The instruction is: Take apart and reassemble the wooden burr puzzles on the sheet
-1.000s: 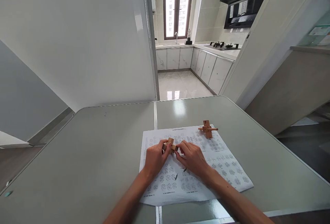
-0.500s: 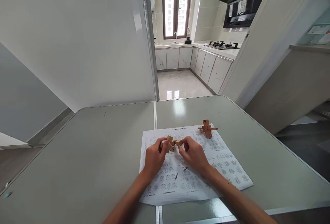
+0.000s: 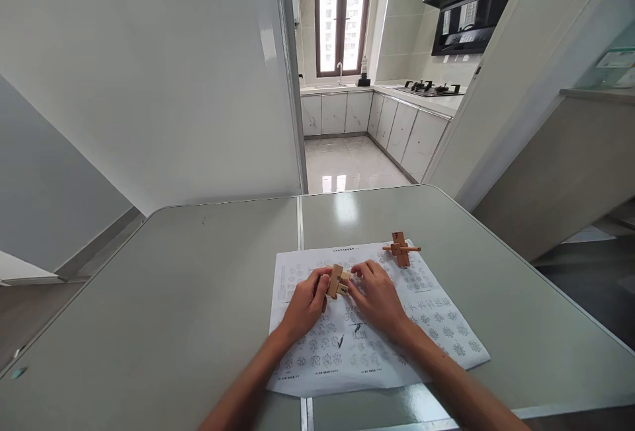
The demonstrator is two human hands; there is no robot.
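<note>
My left hand (image 3: 306, 299) pinches a light wooden burr puzzle (image 3: 335, 281) made of interlocking blocks, one of them marked with a "3". At the puzzle's right side, my right hand (image 3: 376, 295) has its thumb and curled fingers against the block ends. The fingers partly cover the lower and left portions of the puzzle. Under both hands lies a white paper sheet (image 3: 322, 325) printed with rows of small puzzle diagrams and a few dark handwritten ticks. On the sheet's far right corner rests a second, reddish-brown wooden puzzle (image 3: 399, 250), shaped like a cross.
The grey-green table (image 3: 208, 312) has a pale seam (image 3: 299, 223) running through its middle. A white wall panel (image 3: 198, 87) rises beyond the table's far left edge. Past a doorway stand kitchen cabinets (image 3: 335, 114) and a gas stove (image 3: 430, 88).
The puzzle in my hands has been turned, and its blocks now sit closer together. A block formerly reaching out toward my right fingers no longer sticks out that way.
</note>
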